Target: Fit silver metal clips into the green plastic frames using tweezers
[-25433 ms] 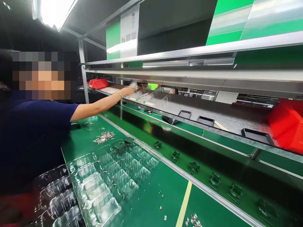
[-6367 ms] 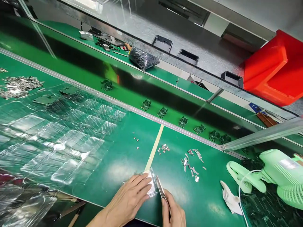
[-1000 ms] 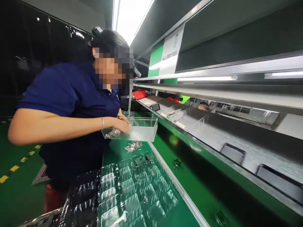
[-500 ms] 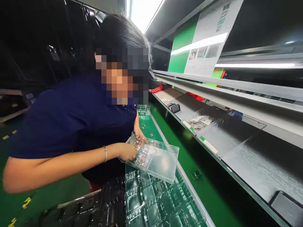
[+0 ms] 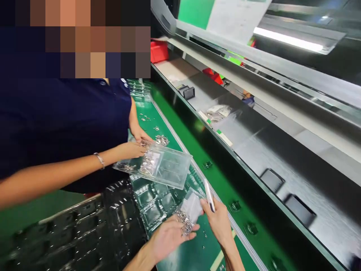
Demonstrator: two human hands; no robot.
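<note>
My left hand (image 5: 169,237) comes in from the bottom, palm up, and holds a small clear plastic bag (image 5: 189,212) of tiny shiny metal parts with a white slip. In my right hand (image 5: 220,222) is a slim white pen-like tool (image 5: 209,194), pointing up and away; its exact kind is unclear. The right thumb and fingers also touch the bag's right edge. Just beyond, a co-worker's hand (image 5: 128,150) reaches into a clear plastic box (image 5: 175,165) containing similar metal parts and a bag. The co-worker's other hand (image 5: 141,133) is at the box's far side.
Clear moulded trays (image 5: 152,214) lie on the green bench, black trays (image 5: 70,233) to the left. Loose metal parts (image 5: 162,140) lie beyond the box. To the right runs a raised metal shelf (image 5: 254,162) with black frames (image 5: 300,209) and a red bin (image 5: 159,52).
The view has tipped downward. Both my hands have come into view with the bag and the pen-like tool. The co-worker's hands are still at the clear box.
</note>
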